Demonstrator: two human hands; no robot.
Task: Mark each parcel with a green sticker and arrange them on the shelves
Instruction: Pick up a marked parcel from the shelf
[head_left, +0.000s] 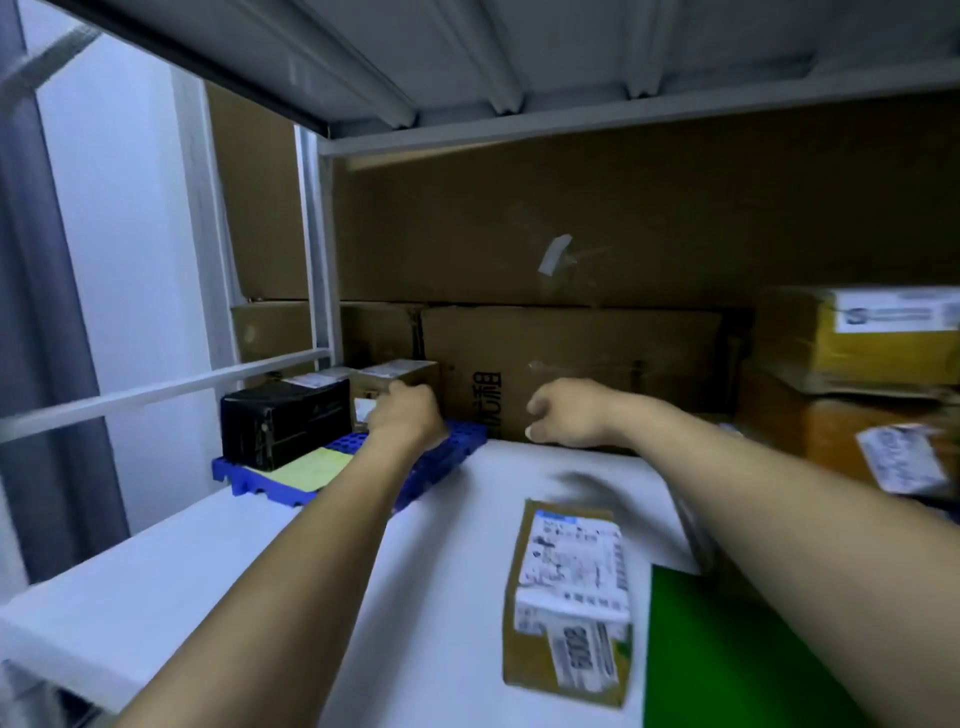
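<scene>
At the far left, a black box (285, 426) stands on a blue plastic pallet (462, 441), and a pale yellow sheet (311, 467) lies in front of it. Behind them a small brown box (400, 374) sits at the back of the pallet. The left hand (410, 418) reaches to this small box and its fingers are against the box's front. Only the back of the hand shows, so I cannot tell if it grips the box or only touches it.

In the middle, the right hand (566, 415) hangs in front of a large flat carton (571, 353), with the fingers curled in and nothing visible in them. Nearer to the camera, one parcel (566, 597) lies flat on the white shelf board (260, 571), label up, apart from both hands. A green sheet (727, 660) lies just beside it on the right, probably the supply of stickers.

At the right edge, a yellow-taped parcel (857, 332) rests on an orange-brown parcel (831, 431).

I judge the task to be partly done: several boxes are placed at the left and the right. However, the picture is blurred and I see no clear green sticker on any of them. The parcel in the middle seems unmarked and not yet arranged, so at least this one remains.
</scene>
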